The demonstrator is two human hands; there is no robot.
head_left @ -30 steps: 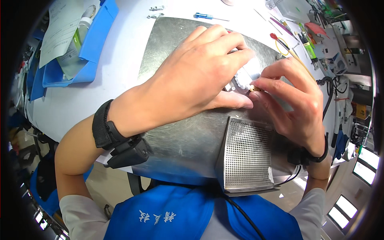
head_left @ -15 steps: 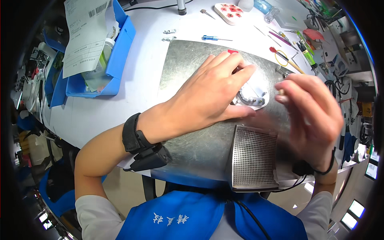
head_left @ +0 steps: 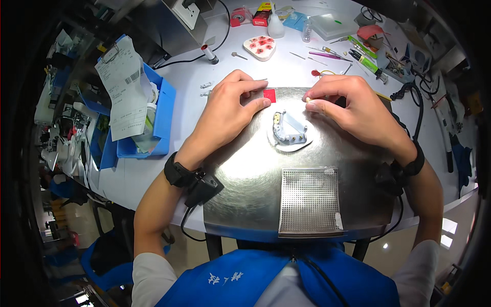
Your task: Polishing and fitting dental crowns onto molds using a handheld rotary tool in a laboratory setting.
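Observation:
A grey and white dental model [head_left: 290, 146] with a yellowish tooth and small brass-coloured spots rests on the metal plate [head_left: 245, 169], between and a little nearer than my hands. My right hand [head_left: 353, 105] pinches a tiny, pale tooth crown [head_left: 308, 100] between thumb and fingertips, above the plate's far part. At the plate's far edge, my left hand [head_left: 231, 105] has its thumb and index finger apart. Its thumb tip is at the edge of a small red square sheet [head_left: 270, 95]. The left hand's other fingers are partly hidden.
A perforated metal tray [head_left: 309, 199] lies at the plate's near edge. Blue bins [head_left: 164, 110] with papers stand at left. Farther back are a white palette with red blobs [head_left: 260, 47] and a white squeeze bottle [head_left: 276, 26]. Pens and thin tools [head_left: 368, 64] lie at back right.
My left hand has come off the dental model and moved left and away, to the red sheet. My right hand has moved farther from me, still pinching the crown. The view has shifted.

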